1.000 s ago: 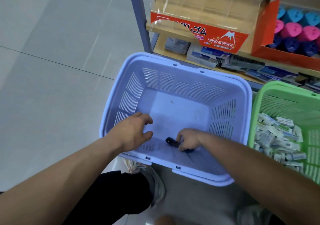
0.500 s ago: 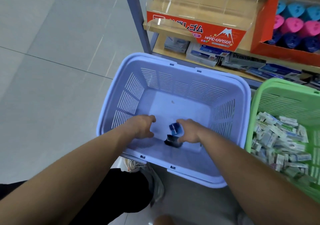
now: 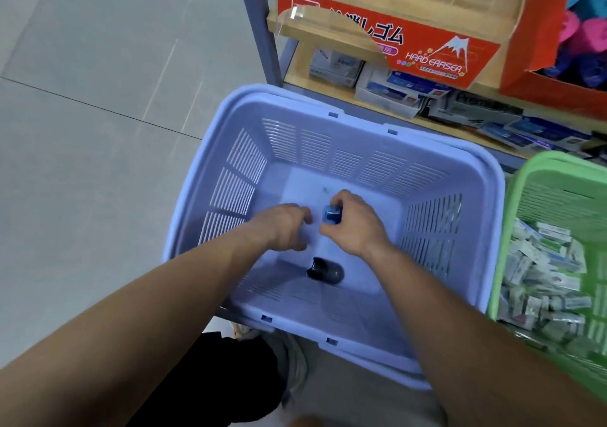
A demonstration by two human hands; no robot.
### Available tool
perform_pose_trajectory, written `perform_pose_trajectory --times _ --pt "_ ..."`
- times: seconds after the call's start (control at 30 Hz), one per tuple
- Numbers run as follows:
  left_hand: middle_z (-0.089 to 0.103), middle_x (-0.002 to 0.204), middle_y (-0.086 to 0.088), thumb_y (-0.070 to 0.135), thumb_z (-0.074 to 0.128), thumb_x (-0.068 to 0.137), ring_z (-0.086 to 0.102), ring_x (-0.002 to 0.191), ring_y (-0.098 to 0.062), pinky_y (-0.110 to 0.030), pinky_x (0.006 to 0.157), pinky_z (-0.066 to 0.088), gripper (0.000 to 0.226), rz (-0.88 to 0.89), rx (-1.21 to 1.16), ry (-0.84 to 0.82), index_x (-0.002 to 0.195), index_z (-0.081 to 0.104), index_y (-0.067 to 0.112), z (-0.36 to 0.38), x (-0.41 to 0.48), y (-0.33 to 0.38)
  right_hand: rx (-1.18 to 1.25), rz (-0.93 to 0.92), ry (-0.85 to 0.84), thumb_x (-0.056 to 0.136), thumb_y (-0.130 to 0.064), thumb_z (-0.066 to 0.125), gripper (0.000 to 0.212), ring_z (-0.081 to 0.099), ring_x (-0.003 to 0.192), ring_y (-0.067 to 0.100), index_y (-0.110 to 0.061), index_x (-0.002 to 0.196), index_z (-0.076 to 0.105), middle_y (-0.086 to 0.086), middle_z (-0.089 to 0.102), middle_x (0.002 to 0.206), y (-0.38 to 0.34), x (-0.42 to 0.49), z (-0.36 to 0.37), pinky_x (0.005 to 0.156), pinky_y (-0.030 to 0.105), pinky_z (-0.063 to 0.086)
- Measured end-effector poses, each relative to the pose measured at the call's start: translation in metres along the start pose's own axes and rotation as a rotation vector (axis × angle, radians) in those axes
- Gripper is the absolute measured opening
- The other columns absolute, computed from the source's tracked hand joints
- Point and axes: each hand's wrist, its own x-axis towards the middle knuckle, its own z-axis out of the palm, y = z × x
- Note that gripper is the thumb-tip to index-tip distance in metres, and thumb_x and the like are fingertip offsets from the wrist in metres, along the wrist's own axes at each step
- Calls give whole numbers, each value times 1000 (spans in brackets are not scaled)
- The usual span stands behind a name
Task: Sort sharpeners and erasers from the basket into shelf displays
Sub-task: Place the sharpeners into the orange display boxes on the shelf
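Lilac basket (image 3: pixel 361 121) walls stand well clear of right grip (image 3: pixel 358 229) pinching blue sharpener (image 3: pixel 331 215) and left grip (image 3: pixel 284 226), loosely curled, empty.

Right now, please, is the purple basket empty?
Nearly empty: the purple basket holds one black sharpener; the right hand grips a blue sharpener.

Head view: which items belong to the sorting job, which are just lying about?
Job: blue sharpener in right hand; black sharpener in purple basket; HARD ERASER display; green basket of erasers.
Lying about: boxed stock on lower shelf; shoe.
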Motion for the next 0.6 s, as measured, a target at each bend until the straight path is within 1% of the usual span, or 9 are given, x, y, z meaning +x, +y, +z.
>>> perform_pose_trajectory --times 0.1,0.17,0.23,0.27,0.3,0.33,0.37,0.47,0.6 --pt "54 142 -4 23 76 85 53 127 -23 -26 102 41 62 111 -37 -124 141 50 15 15 6 12 272 16 262 84 -30 73 39 55 95 16 -23 119 55 1 51 118 -24 -19 -43 85 28 43" --pt "55 140 -6 15 76 87 53 127 -23 -20 96 38 61 153 -105 -210 141 49 10 26 6 18 379 -44 319 87 -27 74 41 54 90 5 -24 124 55 -3 47 117 -32 -39 -64 82 15 41" --pt "58 133 -7 13 78 84 56 120 -22 -23 95 40 61 174 -145 -281 138 51 10 31 6 21 430 -95 314 87 -26 77 42 54 92 -1 -23 123 55 -6 49 116 -33 -59 -77 79 4 38" --pt "60 125 -6 14 80 82 57 112 -20 -27 93 43 55 184 -150 -297 131 57 13 33 6 21 439 -110 296 87 -25 78 42 54 94 0 -24 122 54 -8 52 115 -31 -68 -80 79 3 38" --pt "62 112 -4 16 81 78 57 101 -19 -30 87 45 42 203 -131 -297 116 63 18 33 5 23 441 -117 276 86 -25 78 43 53 95 0 -24 121 53 -12 54 112 -28 -75 -82 79 3 38" --pt "62 99 -2 18 81 75 57 92 -20 -33 82 46 31 218 -107 -290 100 64 22 34 5 24 441 -119 255 86 -25 79 43 53 94 -4 -26 120 52 -17 54 109 -25 -81 -84 78 2 39" --pt "62 93 -2 18 82 75 58 88 -22 -35 81 48 26 222 -91 -287 94 64 23 35 6 23 447 -121 237 86 -24 79 44 53 93 -8 -27 118 51 -20 53 107 -22 -85 -85 76 1 39" --pt "69 106 -5 16 78 83 63 100 -24 -37 93 51 31 180 -101 -304 112 69 16 43 3 22 461 -137 205 84 -22 81 46 50 93 -20 -26 115 48 -15 54 108 -14 -92 -87 74 0 40" --pt "66 121 -10 12 68 92 60 109 -22 -27 94 44 29 159 -134 -266 121 65 7 46 -11 28 538 -165 145 82 -23 83 44 59 85 -6 -26 114 53 -5 58 106 -8 -101 -92 72 8 46"
